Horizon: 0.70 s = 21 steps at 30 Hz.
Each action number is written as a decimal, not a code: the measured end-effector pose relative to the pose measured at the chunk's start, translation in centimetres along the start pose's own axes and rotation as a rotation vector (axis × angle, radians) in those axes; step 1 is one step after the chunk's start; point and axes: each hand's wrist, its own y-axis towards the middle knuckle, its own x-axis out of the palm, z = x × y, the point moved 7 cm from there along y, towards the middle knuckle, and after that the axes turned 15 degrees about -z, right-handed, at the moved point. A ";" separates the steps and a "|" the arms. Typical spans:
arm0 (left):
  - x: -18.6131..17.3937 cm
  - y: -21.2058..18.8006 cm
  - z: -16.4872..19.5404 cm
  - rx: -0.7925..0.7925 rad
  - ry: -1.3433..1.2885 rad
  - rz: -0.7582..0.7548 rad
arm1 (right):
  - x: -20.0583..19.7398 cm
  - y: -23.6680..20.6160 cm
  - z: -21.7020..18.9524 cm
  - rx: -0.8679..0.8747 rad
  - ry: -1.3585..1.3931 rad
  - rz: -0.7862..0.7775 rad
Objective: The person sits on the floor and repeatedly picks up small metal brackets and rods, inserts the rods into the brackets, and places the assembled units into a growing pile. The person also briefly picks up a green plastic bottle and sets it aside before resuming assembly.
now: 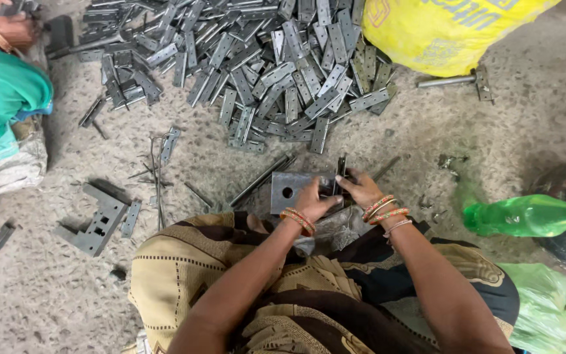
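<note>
Floor, left to right: we note a grey slotted metal fixture (pixel 97 221), then a steel block with a hole (pixel 291 191). Our left hand (pixel 311 198) lies pressed on the block. Our right hand (pixel 359 188) pinches an upright hinge piece (pixel 340 172) at the block's right edge. Green bottle (pixel 525 215) far right.

At the top right of your view lies a bulging yellow sack (pixel 450 29) with blue print and an orange emblem, its lower edge resting on the floor. To your right, a green plastic bottle (pixel 525 215) with a blue cap lies on its side. Below it, by your right knee, sits a crumpled light-green plastic bag (pixel 542 301).
</note>
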 end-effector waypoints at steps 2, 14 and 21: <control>-2.7 -0.3 1.5 0.148 0.209 0.004 | -0.5 0.1 -0.9 -0.007 -0.012 0.061; -18.7 -4.7 -11.7 -0.770 0.736 -0.050 | -1.4 5.4 -4.6 -0.007 -0.748 0.381; -19.8 -1.8 -10.8 -0.685 0.714 0.038 | 0.4 7.8 -3.4 -0.144 -0.852 0.226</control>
